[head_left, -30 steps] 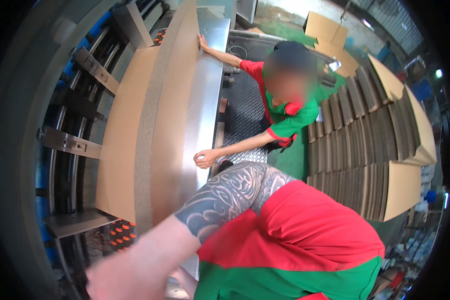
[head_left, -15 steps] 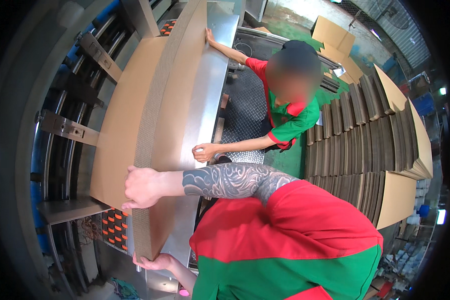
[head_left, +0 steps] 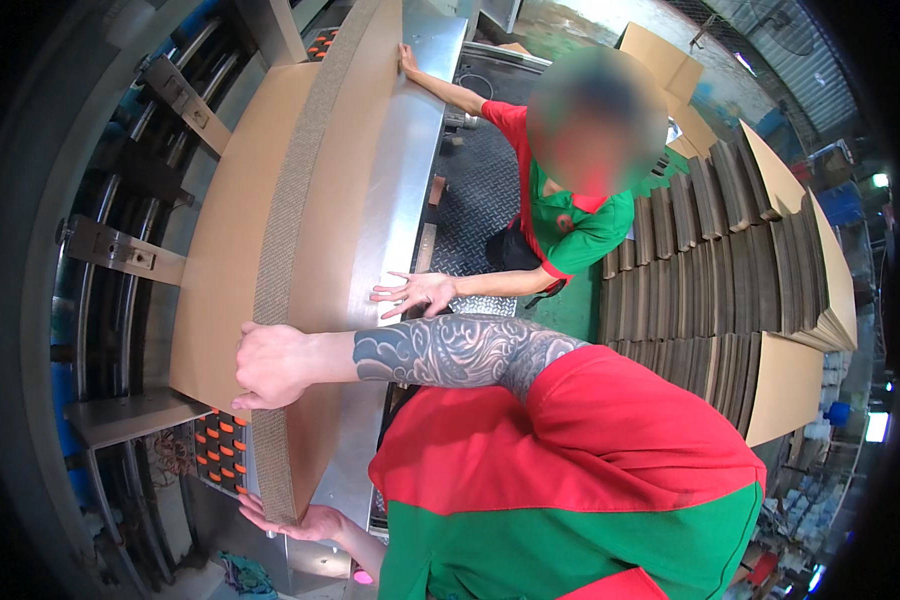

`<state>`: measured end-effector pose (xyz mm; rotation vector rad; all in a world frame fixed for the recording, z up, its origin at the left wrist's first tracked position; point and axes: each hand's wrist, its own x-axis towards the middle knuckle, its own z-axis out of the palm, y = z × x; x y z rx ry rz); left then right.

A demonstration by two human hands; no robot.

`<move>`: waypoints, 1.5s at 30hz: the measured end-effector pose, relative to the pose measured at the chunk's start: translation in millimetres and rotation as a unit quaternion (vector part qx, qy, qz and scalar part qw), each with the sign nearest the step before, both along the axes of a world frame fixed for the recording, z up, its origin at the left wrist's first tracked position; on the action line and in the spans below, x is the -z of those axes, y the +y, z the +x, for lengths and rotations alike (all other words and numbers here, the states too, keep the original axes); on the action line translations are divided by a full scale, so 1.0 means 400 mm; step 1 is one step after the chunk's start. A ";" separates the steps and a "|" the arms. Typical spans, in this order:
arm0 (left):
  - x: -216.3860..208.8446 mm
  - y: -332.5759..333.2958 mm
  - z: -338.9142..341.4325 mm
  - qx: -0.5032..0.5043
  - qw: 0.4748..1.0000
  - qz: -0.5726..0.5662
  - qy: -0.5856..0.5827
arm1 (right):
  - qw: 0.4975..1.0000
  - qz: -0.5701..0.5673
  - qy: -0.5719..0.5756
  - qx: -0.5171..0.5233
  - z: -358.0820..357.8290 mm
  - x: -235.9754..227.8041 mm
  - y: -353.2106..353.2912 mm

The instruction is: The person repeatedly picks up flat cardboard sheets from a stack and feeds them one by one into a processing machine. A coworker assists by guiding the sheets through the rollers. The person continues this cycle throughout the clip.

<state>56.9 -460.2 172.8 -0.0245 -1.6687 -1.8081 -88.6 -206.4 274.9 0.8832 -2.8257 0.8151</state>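
Machine frame: at far left we see grey metal rails (head_left: 120, 250) and a patch of orange-and-black rollers (head_left: 220, 450) under the load.
Cardboard stack: we see one tall bundle of flat brown corrugated sheets (head_left: 240, 230), stood on edge, its fluted edges forming a grey-brown band that runs from top to bottom.
Where it sits: it leans against the shiny steel surface (head_left: 395, 200) of the machine.
Our right hand (head_left: 270, 362): grip clenched over the top edge of the stack, fingers curled on the far side.
Our left hand (head_left: 305, 520): palm up beneath the stack's near corner, fingers spread, supporting it.
Co-worker: two hands, one (head_left: 417, 292) flat on the steel, one (head_left: 407, 60) at the stack's far end.
Right side: rows of folded cardboard bundles (head_left: 730, 260), too many for us to count.
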 end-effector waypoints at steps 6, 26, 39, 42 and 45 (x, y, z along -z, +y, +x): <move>0.048 -0.013 0.002 -0.022 0.997 0.032 -0.059 | 0.998 0.038 -0.044 -0.007 -0.001 -0.015 0.001; 0.079 -0.022 0.018 -0.091 0.993 0.010 -0.076 | 0.999 0.013 0.029 -0.008 0.008 0.005 -0.007; 0.016 0.018 0.014 -0.088 0.993 -0.028 -0.073 | 0.999 -0.001 0.052 -0.010 0.003 0.023 -0.008; 0.017 0.017 0.012 -0.091 0.993 -0.016 -0.069 | 0.999 0.002 0.032 -0.012 0.007 0.011 -0.005; 0.018 0.018 0.014 -0.090 0.993 -0.040 -0.065 | 1.000 0.008 0.026 -0.016 0.006 -0.001 -0.006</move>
